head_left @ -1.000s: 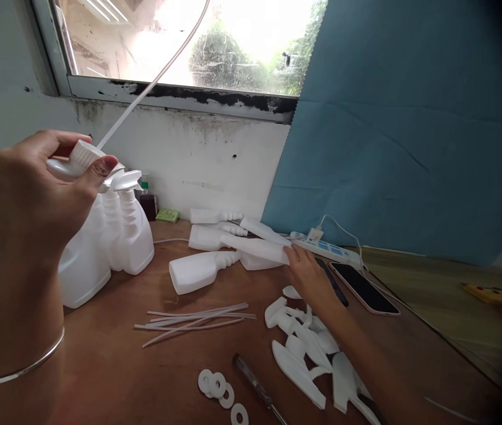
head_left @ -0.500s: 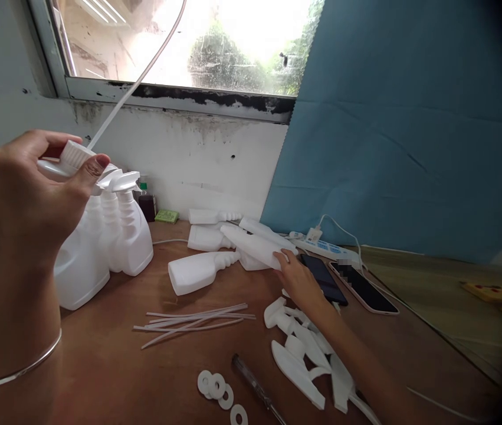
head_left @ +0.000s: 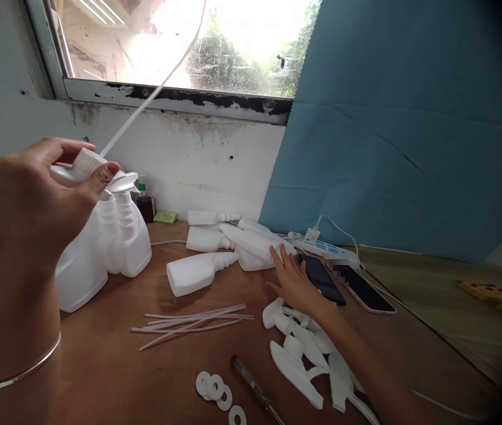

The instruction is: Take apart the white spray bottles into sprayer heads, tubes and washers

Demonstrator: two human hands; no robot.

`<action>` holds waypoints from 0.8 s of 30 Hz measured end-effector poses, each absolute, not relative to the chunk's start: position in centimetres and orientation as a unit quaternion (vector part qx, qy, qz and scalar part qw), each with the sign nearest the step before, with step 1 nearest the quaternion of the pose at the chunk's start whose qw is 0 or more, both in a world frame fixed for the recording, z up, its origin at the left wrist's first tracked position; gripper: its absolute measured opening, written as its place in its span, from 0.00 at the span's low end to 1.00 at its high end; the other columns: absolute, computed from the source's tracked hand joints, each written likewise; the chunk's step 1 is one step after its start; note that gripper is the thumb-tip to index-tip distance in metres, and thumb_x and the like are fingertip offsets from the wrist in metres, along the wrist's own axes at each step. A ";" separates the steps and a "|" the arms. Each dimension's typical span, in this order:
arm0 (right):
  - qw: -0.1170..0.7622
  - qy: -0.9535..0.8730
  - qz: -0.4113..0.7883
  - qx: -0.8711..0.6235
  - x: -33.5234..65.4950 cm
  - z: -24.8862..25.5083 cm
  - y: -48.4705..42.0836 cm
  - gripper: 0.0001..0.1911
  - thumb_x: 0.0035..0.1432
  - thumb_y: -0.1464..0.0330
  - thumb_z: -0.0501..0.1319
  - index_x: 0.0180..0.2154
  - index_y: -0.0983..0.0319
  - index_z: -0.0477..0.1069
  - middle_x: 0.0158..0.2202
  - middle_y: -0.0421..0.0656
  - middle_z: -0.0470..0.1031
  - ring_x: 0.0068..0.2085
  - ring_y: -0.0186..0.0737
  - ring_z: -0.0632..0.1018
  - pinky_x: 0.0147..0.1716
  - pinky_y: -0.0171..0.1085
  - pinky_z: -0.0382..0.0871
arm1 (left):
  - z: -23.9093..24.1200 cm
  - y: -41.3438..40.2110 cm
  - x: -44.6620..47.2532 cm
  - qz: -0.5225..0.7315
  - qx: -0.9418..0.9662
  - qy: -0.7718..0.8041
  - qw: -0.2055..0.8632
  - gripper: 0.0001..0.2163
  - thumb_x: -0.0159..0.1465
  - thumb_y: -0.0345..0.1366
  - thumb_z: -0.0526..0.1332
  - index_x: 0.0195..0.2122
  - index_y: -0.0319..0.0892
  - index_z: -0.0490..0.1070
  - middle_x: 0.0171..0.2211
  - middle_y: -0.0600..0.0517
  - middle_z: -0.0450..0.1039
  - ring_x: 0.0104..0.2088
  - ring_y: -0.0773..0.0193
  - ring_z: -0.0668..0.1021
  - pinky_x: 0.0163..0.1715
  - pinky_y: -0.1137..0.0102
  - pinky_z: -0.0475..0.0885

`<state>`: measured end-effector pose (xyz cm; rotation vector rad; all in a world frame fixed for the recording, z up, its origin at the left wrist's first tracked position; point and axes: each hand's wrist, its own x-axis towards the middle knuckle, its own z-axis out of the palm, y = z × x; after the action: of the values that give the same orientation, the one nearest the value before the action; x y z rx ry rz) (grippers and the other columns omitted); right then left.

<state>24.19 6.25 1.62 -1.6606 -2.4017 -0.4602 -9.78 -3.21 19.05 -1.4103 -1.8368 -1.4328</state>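
Observation:
My left hand (head_left: 47, 195) is closed around a white trigger spray head (head_left: 85, 164) at the left, held above the table. From its ribbed collar a long thin dip tube (head_left: 151, 97) rises and curves across the window. Fingers spread, my right hand (head_left: 292, 277) reaches over the pile of lying white bottles (head_left: 255, 245); its fingertips are at the near bottle, and I cannot tell if they touch it. Just below that wrist lie several loose spray heads (head_left: 297, 366). Behind my left hand, several white bottles (head_left: 133, 242) stand upright with spray heads fitted.
Loose dip tubes (head_left: 193, 321), several white washers (head_left: 216, 388) and a screwdriver (head_left: 255, 383) lie in front. Two phones (head_left: 324, 280) and a power strip (head_left: 334, 251) with cables are at the right. A small dark bottle (head_left: 146, 206) and green box (head_left: 165, 218) stand by the wall.
My right hand has drawn slightly back and its fingers have spread. My left hand has moved a little right and down with the spray head, its tube swinging right.

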 end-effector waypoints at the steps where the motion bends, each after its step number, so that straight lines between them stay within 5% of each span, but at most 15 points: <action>1: 0.111 -0.807 -0.147 -0.561 23.9 2.1 6.0 0.35 0.57 0.66 0.52 0.61 0.67 0.39 0.63 0.62 0.38 0.60 0.64 0.52 0.50 0.62 0.53 | 19.2 -3.4 -9.2 -0.522 -0.508 -0.656 0.197 0.21 0.54 0.45 0.61 0.45 0.38 0.71 0.37 0.49 0.72 0.33 0.62 0.72 0.37 0.69 0.65; 5: 0.258 -0.815 -0.049 -0.517 21.8 5.4 4.0 0.23 0.58 0.64 0.52 0.54 0.64 0.58 0.59 0.56 0.55 0.57 0.53 0.62 0.52 0.53 0.59 | 18.8 -3.5 -7.1 -0.524 -0.633 -0.568 0.037 0.13 0.52 0.42 0.64 0.37 0.42 0.74 0.28 0.54 0.73 0.25 0.69 0.72 0.25 0.76 0.64; 8: 0.370 -0.804 0.115 -0.452 19.9 8.3 1.3 0.18 0.58 0.61 0.53 0.50 0.58 0.64 0.51 0.47 0.67 0.52 0.44 0.68 0.50 0.45 0.64 | 17.8 -3.4 -5.3 -0.455 -0.744 -0.485 -0.061 0.11 0.53 0.44 0.63 0.35 0.46 0.74 0.27 0.57 0.73 0.22 0.72 0.71 0.19 0.78 0.62; 15: 0.440 -0.784 0.298 -0.320 18.1 12.0 -4.3 0.08 0.55 0.66 0.59 0.38 0.56 0.74 0.45 0.41 0.73 0.47 0.41 0.72 0.44 0.40 0.69 | 16.3 -5.0 -1.3 -0.338 -0.840 -0.335 -0.260 0.11 0.56 0.43 0.61 0.36 0.43 0.73 0.27 0.55 0.73 0.28 0.68 0.73 0.27 0.76 0.67; 20: 0.535 -0.724 0.299 -0.316 18.0 12.5 -5.4 0.06 0.48 0.64 0.65 0.30 0.57 0.75 0.35 0.42 0.77 0.38 0.41 0.76 0.38 0.40 0.73 | 16.6 -6.6 -0.9 -0.340 -0.835 -0.351 -0.253 0.09 0.54 0.41 0.63 0.35 0.44 0.72 0.27 0.56 0.72 0.24 0.71 0.71 0.21 0.77 0.63; 24: 0.579 -0.702 0.269 -0.316 17.5 12.2 -5.6 0.06 0.47 0.67 0.66 0.31 0.54 0.76 0.36 0.40 0.77 0.40 0.41 0.76 0.37 0.40 0.74 | 16.8 -6.7 -0.7 -0.340 -0.843 -0.358 -0.216 0.10 0.54 0.40 0.63 0.37 0.44 0.73 0.31 0.54 0.74 0.29 0.67 0.73 0.28 0.74 0.66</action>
<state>17.49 -5.61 12.17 -0.7396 -1.6423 0.6290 -0.70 -6.73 16.78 -3.0872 -1.3105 -1.2438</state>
